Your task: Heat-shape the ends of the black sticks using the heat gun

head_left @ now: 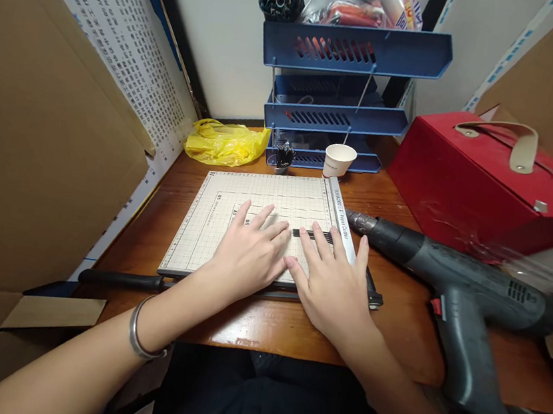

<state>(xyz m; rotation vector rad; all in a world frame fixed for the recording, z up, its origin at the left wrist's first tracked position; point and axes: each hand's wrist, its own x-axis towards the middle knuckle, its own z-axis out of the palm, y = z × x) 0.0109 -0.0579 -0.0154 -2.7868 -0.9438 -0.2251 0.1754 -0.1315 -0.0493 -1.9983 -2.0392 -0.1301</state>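
Observation:
A cream paper cutter point(194, 224) with a printed grid lies on the wooden table. Its black-handled blade arm point(121, 279) lies along the near edge. My left hand point(251, 251) rests on the board with fingers spread, palm down. Beside it, my right hand point(331, 277) is laid flat, fingers apart, over a row of thin black strips point(296, 233). Parts of those strips are hidden under my right fingers; their exact kind is too small to make out. The two thumbs nearly meet at the board's middle.
Behind the cutter stand a small cup of black strips point(283, 159), a paper cup point(338, 161), a yellow plastic bag point(226, 144) and blue stacked trays point(338, 117). A heat gun point(469, 278) and a red box point(491, 186) occupy the right side. Cardboard point(38, 137) walls the left.

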